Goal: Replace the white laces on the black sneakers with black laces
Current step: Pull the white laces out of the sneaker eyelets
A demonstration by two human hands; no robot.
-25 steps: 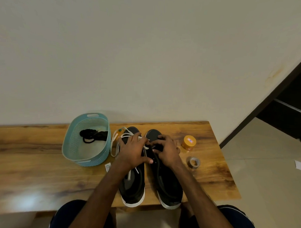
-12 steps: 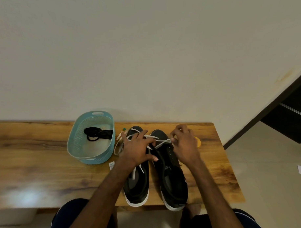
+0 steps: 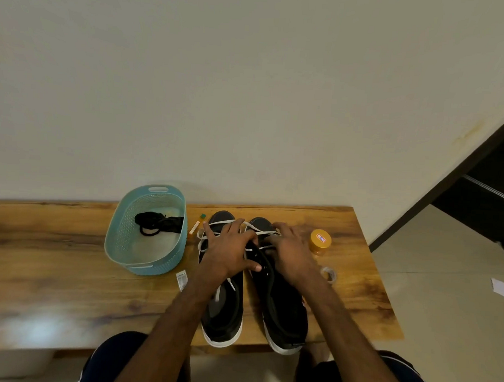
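Two black sneakers stand side by side, toes away from me, on the wooden bench [image 3: 70, 284]. My left hand [image 3: 228, 253] lies spread over the tongue of the left sneaker [image 3: 223, 318], its thumb touching the right sneaker [image 3: 283, 314]. My right hand [image 3: 291, 255] sits on the right sneaker's eyelet area, fingers curled and pinching the white lace [image 3: 259, 230]. Loose strands of that lace cross both toes and loop to the left. The black laces [image 3: 158, 223] lie bundled in the teal basket [image 3: 156, 269].
An orange-lidded jar [image 3: 320, 241] and a small tape roll [image 3: 329, 275] stand right of the shoes. A small tube [image 3: 196, 224] and a paper tag [image 3: 181, 279] lie between basket and shoes. The bench ends at the right; the wall is behind it.
My right hand, which had pulled the white lace out to the back right, has come back onto the right sneaker's eyelets. My left hand stays spread over the shoes.
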